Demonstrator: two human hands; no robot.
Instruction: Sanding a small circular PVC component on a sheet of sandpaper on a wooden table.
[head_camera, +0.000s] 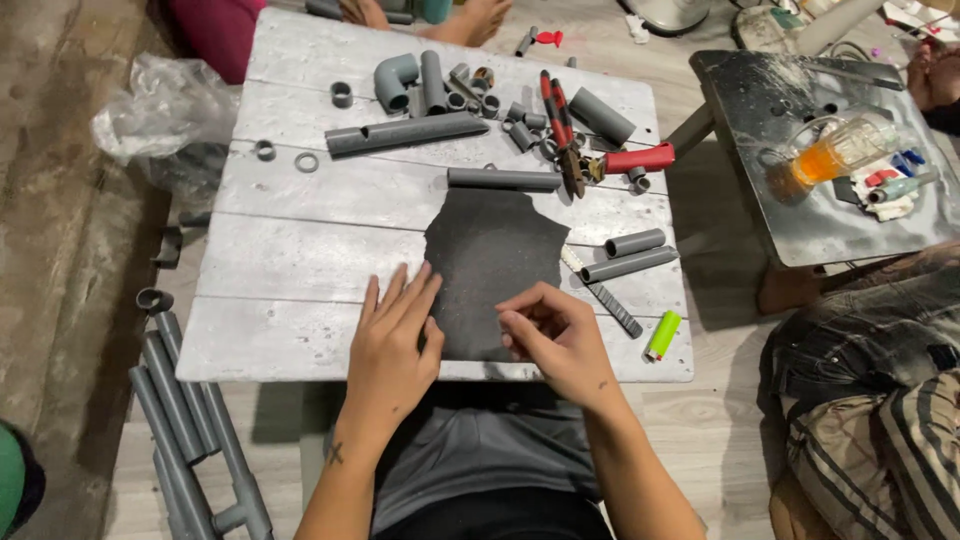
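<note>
Fingers of left hand (393, 335) lie flat and spread, palm down, pressing the left edge of a dark grey abrasive sheet (490, 255) against the whitewashed plank surface (290, 270). Right hand (555, 335) is curled, fingertips bunched together on the sheet's lower right corner; looks like a pinch on the edge, but can't tell for sure if anything small is gripped underneath.

Sheet sits dead centre, btwn both hands and stretching away from the body; long axis runs near-to-far, ragged outline, top edge just short of a short grey pipe piece (503, 179) lying crosswise. Both hands touch it at the near end, left on the side, right on the corner, so neither is really nearer.

To the right of the sheet, apart from it: two grey pipe offcuts (632, 256), a narrow file (613, 309), a lime-green lighter (662, 335). Farther back, red-handled pipe cutter (560, 130) among loose fittings. Another person's legs at right edge.
</note>
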